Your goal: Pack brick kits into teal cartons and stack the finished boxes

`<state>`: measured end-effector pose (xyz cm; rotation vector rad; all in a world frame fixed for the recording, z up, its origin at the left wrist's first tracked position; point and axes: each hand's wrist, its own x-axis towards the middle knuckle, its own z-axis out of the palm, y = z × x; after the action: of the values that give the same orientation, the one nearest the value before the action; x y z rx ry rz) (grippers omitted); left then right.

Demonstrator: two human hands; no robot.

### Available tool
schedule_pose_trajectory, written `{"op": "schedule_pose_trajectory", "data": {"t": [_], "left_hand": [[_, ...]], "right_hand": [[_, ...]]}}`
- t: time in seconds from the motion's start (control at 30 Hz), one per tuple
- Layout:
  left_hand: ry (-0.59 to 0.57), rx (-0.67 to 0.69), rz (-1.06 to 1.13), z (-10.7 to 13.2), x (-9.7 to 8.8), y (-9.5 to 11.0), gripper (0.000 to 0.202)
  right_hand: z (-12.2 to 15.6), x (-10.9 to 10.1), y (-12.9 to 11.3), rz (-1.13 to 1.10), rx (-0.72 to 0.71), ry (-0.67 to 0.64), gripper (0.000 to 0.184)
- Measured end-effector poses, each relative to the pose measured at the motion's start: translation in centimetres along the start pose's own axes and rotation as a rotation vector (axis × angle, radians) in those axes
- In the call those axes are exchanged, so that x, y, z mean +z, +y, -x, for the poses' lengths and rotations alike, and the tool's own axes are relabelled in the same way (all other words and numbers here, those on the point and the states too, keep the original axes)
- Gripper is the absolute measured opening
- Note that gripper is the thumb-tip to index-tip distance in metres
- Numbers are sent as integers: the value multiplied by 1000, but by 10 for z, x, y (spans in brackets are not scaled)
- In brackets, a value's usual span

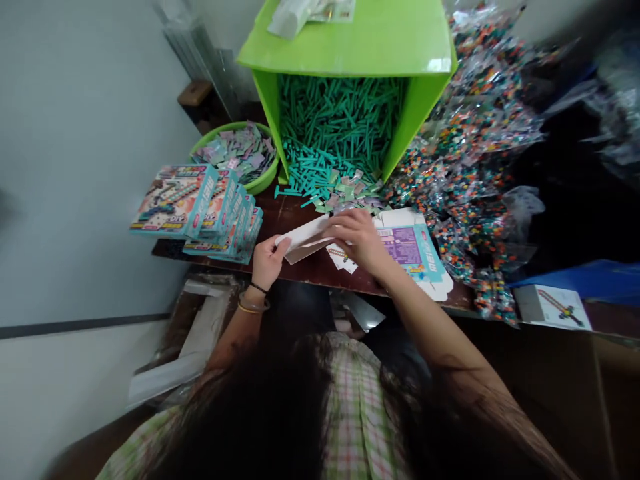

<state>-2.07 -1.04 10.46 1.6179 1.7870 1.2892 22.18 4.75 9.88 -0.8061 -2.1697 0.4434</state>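
A partly folded box (306, 238), pale on the sides I see, is held between my two hands above the table's front edge. My left hand (269, 261) pinches its left end with the thumb on top. At its other end, my right hand (361, 239) has its fingers curled over the edge; the fingertips are partly hidden. Right of that hand lies a flat printed carton (417, 257), purple and light blue with white flaps. Under the right hand, white printed sheets (343, 259) lie on the table.
Finished-looking boxes (175, 200) are stacked at left. Behind them, a green basin (270, 175) holds small packets. A green carton (350, 47) spills teal sticks (345, 120); loose packets (353, 192) lie before it. Bags of coloured beads (465, 167) pile up at right, near a white box (555, 308).
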Motion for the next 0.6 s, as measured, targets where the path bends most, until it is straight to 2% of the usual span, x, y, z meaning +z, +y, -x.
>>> {"op": "schedule_pose_trajectory", "data": {"t": [0.07,0.17,0.23,0.3,0.37,0.43,0.53,0.6], "left_hand": [[50,20,-29,2,-4,-2,45],[157,77,-79,7,-12,-5,45],[223,152,-121,11,-15,-9,43],[240,260,-162,15,-9,-16,39],[166,363,-193,20,7,-29,36],[42,419,-232,28,30,-46,34],[-94,434,-296,42,67,-74,35],[-109,427,-294,48,81,-85,37]], "right_hand": [[-3,23,-4,79,-18,-56,30],[4,48,-2,92,5,44,40],[10,53,7,57,47,131,38],[16,51,24,35,131,193,37],[21,43,50,47,249,213,36],[27,30,81,79,409,213,33],[38,6,121,129,641,255,32],[41,-4,137,163,687,280,33]]}}
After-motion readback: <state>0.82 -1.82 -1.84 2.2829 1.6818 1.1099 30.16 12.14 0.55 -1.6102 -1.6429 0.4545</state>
